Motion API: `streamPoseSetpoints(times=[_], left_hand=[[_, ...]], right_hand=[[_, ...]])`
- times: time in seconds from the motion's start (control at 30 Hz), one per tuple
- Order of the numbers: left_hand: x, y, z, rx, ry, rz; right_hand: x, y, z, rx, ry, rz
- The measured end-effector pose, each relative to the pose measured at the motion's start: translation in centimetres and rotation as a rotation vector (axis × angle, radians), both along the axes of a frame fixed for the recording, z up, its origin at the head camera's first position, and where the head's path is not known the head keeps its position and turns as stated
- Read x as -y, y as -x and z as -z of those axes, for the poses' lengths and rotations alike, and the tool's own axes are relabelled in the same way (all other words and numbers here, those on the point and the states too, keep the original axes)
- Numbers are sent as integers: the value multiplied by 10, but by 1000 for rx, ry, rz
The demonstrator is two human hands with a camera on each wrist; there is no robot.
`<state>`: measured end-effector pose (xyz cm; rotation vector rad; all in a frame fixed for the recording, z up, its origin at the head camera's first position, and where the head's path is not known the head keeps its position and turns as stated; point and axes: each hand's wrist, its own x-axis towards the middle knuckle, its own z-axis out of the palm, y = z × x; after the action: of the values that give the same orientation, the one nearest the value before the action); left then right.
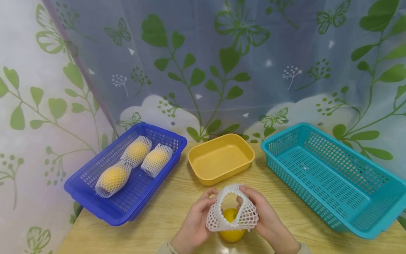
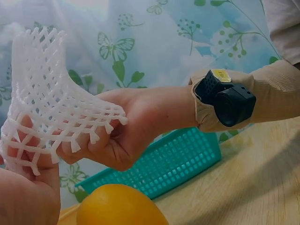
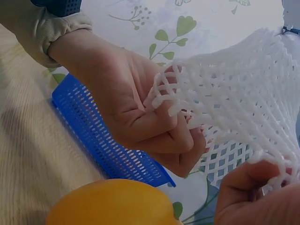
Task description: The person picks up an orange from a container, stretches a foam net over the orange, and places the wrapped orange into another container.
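A white foam fruit net (image 1: 215,219) is stretched between my two hands above the table's near edge, its opening spread wide. My left hand (image 1: 196,220) grips one side of it with curled fingers. On the other side, my right hand (image 1: 267,220) holds the net's edge, its fingers curled in the left wrist view. Below the net a bare, smooth yellow fruit (image 1: 232,236) sits between the hands, partly hidden by the mesh in the head view. In both wrist views the fruit (image 2: 117,206) is apart from the hands.
At the left stands a blue basket (image 1: 147,197) with three yellow fruits in foam nets (image 1: 136,151). A shallow yellow tray (image 1: 222,158) is at the back middle of the wooden table (image 1: 171,197). The teal basket (image 1: 317,169) stands at the right, before a leaf-patterned curtain (image 1: 196,53).
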<state>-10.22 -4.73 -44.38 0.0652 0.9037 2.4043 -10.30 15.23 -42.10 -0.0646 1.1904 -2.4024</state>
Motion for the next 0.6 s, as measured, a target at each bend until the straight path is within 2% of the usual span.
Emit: streamPoseSetpoints(times=[0.2,0.43,0.6], left_hand=[[-1,0,9,-13,56,-18],[0,0,25,-17,111,-68],[-1,0,41,5,181,-94]], right_hand=[[1,0,8,80,-90,115],[2,3,30,98,-348,338],[1,7,50,84,-490,385]])
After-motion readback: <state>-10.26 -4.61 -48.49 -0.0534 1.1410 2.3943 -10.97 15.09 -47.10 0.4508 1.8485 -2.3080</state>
